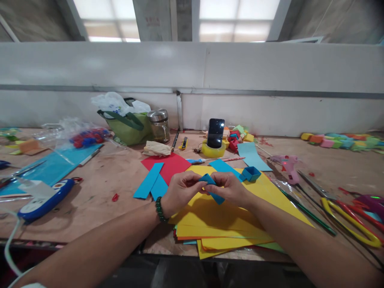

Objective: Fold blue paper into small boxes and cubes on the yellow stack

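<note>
- Head view: both hands are raised over the front of a wooden worktable, fingertips close together.
- Left hand: thumb and fingers pinched in a narrow grip on a folded blue paper strip. A dark green bead bracelet sits at the wrist.
- Right hand: pinched narrowly on the same strip, from its other side.
- Folded strip: between the two hands, above the stack of yellow sheets; upper part bent, lower end slanting down to the right. Exact finger contact is partly hidden.
- Beyond the right hand: a small open blue paper box, tilted, with a flat blue strip just beside it.
- Beyond the left hand: a red sheet, partly covered by two blue pieces, one lying beside the other.
- Rear of table: a smartphone stands propped at a yellow tape roll.
- Right side: a pink glue gun and, nearer the edge, scissors with a yellow handle.
</note>
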Action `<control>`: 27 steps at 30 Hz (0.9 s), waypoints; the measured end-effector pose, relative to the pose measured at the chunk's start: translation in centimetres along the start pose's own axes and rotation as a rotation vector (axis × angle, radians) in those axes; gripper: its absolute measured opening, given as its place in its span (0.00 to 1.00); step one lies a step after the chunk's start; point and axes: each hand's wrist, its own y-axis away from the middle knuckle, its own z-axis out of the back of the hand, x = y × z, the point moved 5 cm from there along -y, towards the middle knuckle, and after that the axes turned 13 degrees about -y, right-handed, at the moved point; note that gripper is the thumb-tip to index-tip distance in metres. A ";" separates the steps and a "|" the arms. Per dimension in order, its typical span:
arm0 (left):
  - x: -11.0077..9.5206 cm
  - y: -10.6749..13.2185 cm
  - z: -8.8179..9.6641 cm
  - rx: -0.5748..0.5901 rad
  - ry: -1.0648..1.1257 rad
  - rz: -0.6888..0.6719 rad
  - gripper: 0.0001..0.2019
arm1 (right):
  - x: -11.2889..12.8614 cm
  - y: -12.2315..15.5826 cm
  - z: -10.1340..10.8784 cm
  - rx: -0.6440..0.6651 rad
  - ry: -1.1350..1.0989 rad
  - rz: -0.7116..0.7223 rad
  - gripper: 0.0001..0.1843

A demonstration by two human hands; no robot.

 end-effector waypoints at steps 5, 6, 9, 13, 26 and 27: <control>0.1 -0.1 0.1 0.002 0.033 0.048 0.10 | 0.2 0.0 0.0 -0.014 0.002 -0.009 0.20; 0.1 -0.1 0.0 0.010 0.057 0.052 0.10 | 0.3 0.0 -0.1 -0.012 -0.005 -0.003 0.19; 0.0 -0.1 -0.2 0.032 0.119 0.054 0.10 | 0.6 0.0 -0.2 0.001 -0.038 0.009 0.19; 0.0 -0.1 -0.2 0.028 0.085 0.032 0.09 | 0.6 0.0 -0.1 0.002 -0.074 0.007 0.19; 0.2 -0.1 0.1 0.008 0.021 0.031 0.11 | 0.4 -0.1 -0.1 -0.012 -0.057 -0.014 0.23; 0.2 0.0 0.0 0.015 0.031 0.050 0.11 | 0.4 -0.1 -0.1 -0.010 -0.052 -0.026 0.23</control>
